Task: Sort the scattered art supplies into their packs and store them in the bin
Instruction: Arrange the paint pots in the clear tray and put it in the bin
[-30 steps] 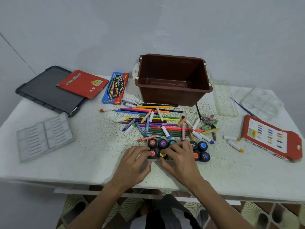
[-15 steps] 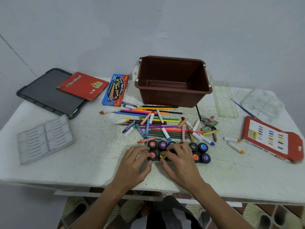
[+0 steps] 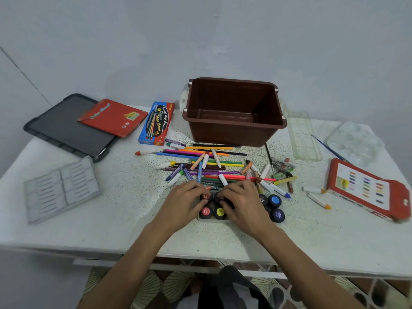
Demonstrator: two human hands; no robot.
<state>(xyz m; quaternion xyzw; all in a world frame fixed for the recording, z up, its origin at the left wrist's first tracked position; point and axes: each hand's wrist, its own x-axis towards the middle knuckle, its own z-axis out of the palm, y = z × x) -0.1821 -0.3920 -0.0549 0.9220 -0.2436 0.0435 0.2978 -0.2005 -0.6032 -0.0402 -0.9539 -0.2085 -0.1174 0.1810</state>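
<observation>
My left hand (image 3: 186, 204) and right hand (image 3: 242, 205) rest with fingers curled over the small black paint pots (image 3: 275, 207) in their grey tray at 6 o'clock on the white speckled desk (image 3: 124, 219); whether either grips a pot I cannot tell. The heap of coloured pencils and crayons (image 3: 207, 166) lies just beyond, between them and the empty brown plastic bin (image 3: 234, 112) at 12 o'clock.

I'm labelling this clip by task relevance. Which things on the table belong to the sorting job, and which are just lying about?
Part of the job:
paint pots under both hands
loose pencils and crayons
brown bin
blue pencil box
oil pastel box
grey insert tray

Probably just lying about:
black tablet-like slab
clear palette
</observation>
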